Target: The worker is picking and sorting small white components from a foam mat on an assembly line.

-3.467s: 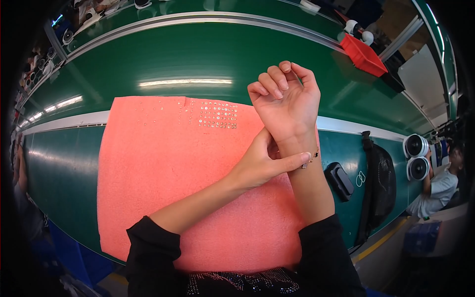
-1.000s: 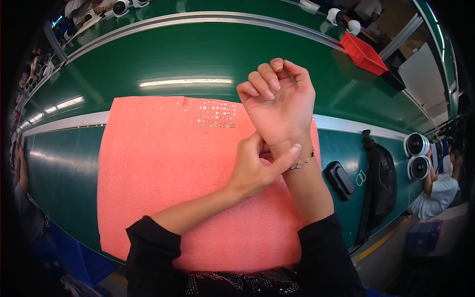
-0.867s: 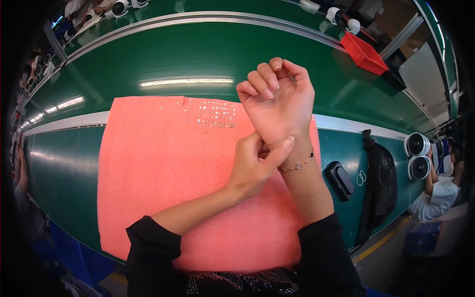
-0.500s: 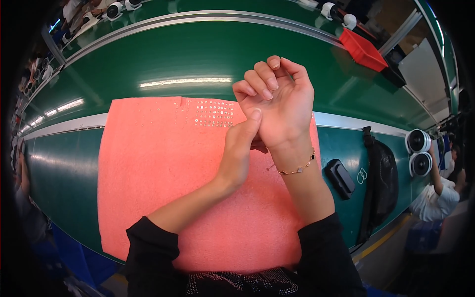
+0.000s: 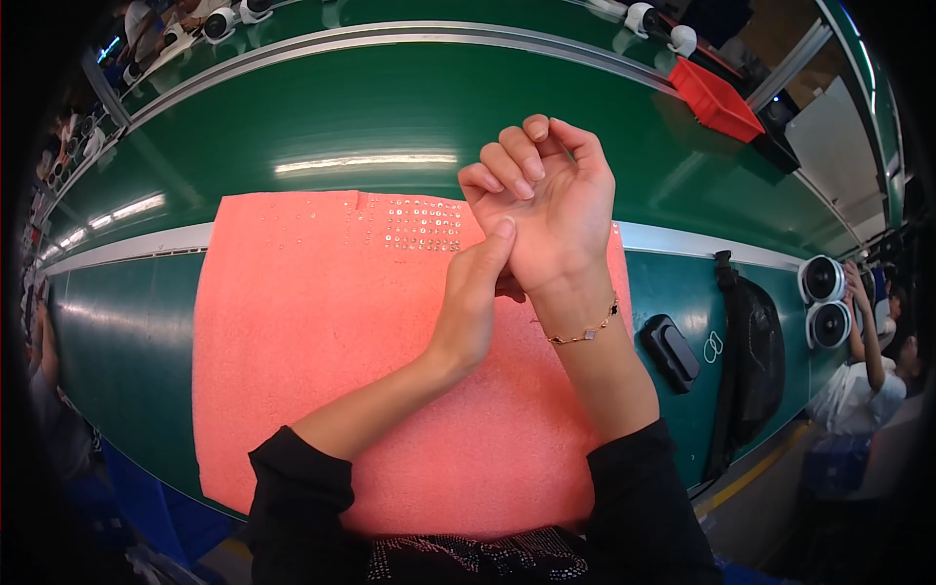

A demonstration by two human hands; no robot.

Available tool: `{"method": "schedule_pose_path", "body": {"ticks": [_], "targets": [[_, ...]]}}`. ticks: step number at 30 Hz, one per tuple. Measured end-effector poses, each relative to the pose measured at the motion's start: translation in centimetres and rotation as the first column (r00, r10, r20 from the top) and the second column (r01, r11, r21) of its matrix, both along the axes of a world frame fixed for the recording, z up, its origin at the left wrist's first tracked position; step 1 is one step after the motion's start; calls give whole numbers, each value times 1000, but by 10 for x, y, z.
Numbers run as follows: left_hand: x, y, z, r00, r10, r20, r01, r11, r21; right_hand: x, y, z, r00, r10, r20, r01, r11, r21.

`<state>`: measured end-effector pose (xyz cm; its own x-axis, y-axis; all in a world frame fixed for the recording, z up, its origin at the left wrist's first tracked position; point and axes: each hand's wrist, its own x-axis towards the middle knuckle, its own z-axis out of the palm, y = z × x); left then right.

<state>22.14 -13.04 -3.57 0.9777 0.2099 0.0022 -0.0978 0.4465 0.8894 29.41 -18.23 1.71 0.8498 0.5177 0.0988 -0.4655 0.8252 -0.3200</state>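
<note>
My right hand (image 5: 551,200) is raised over the pink mat (image 5: 322,331), palm up, its fingers half curled, with nothing in it. A thin gold bracelet (image 5: 589,333) circles that wrist. My left hand (image 5: 473,297) holds the right hand's little-finger side near the wrist; its thumb presses on the heel of the palm, and its other fingers are mostly hidden behind. Rows of small shiny studs (image 5: 424,225) sit on the mat's far part, just left of my hands.
On the green table right of the mat lie a small black case (image 5: 671,353), pale loops (image 5: 714,346) and a black pouch (image 5: 756,346). A red tray (image 5: 715,97) stands at the far right. White round devices (image 5: 827,300) are near another person's hands (image 5: 860,292) at the right edge.
My right hand has shifted very slightly left and down, with the left hand still on it. The person at the right edge has moved their arms near the white devices.
</note>
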Motion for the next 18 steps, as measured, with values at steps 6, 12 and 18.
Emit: {"method": "schedule_pose_path", "body": {"ticks": [6, 12, 18], "targets": [[8, 7, 18, 963, 252, 91, -263, 955, 139, 10, 1, -5, 996, -88, 6, 88, 995, -40], [-43, 69, 88, 411, 231, 882, -869, 393, 302, 56, -7, -67, 917, -357, 180, 399, 788, -470], [-84, 42, 113, 48, -60, 997, -960, 273, 63, 52, 11, -100, 727, -207, 654, 678, 366, -638]]}}
